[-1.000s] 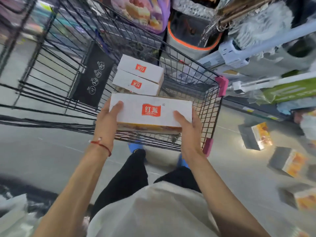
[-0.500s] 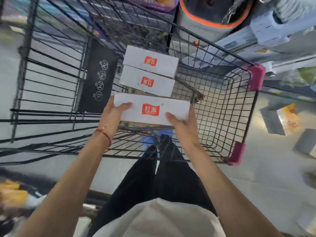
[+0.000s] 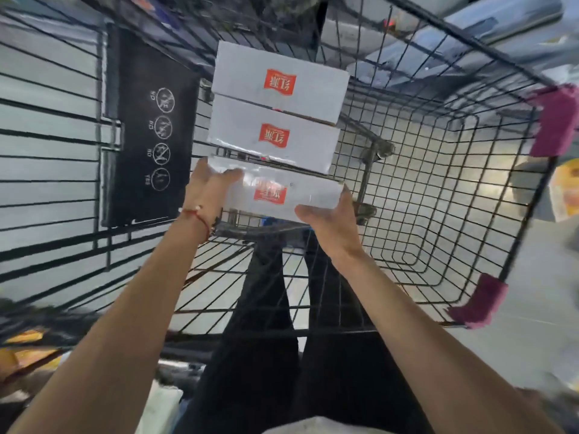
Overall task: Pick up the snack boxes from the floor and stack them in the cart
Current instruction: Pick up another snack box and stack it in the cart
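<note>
A white snack box with a red logo is held inside the black wire cart. My left hand grips its left end and my right hand grips its right end. Two more white snack boxes lie in the cart just beyond it, the nearer box and the farther box, both against the cart's left side. The held box sits right next to the nearer one; whether it rests on the cart floor I cannot tell.
A black sign panel with round icons hangs on the cart's left wall. Pink corner bumpers mark the cart's right side. Another snack box lies on the floor beyond the right wall. My legs show below through the mesh.
Both hands have carried the box forward and down into the cart, up to the two boxes there. The view has tilted further down over the cart.
</note>
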Demonstrator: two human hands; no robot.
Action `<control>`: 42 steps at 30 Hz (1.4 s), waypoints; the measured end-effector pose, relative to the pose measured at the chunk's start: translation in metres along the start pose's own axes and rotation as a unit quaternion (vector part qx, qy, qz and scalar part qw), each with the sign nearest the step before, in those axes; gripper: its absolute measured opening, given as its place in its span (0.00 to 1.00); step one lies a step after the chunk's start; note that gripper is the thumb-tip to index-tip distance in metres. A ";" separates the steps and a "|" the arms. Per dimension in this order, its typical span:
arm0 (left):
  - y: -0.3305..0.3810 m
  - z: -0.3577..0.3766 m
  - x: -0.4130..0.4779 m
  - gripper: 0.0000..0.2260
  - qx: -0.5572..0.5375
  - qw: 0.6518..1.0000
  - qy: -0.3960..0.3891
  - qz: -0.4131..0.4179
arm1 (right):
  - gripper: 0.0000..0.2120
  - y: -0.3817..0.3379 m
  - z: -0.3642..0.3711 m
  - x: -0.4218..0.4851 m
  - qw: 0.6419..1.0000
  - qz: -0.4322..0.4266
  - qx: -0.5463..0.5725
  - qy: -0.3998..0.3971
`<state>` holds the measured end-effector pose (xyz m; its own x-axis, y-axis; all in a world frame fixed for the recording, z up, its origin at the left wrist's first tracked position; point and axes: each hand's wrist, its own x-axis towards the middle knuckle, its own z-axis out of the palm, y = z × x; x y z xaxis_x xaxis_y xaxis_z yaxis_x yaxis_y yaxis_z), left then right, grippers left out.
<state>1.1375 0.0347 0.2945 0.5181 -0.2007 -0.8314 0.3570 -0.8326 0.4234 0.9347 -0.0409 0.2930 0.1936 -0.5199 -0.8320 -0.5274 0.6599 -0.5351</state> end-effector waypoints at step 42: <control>-0.026 0.001 -0.001 0.28 0.038 0.997 0.033 0.057 | 0.29 0.020 0.039 0.025 0.995 0.033 0.057 0.076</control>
<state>1.1270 0.0558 0.2835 0.6020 -0.2638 -0.7537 0.2352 -0.8434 0.4831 0.9612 -0.0189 0.2559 0.0296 -0.5440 -0.8386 -0.4359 0.7479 -0.5006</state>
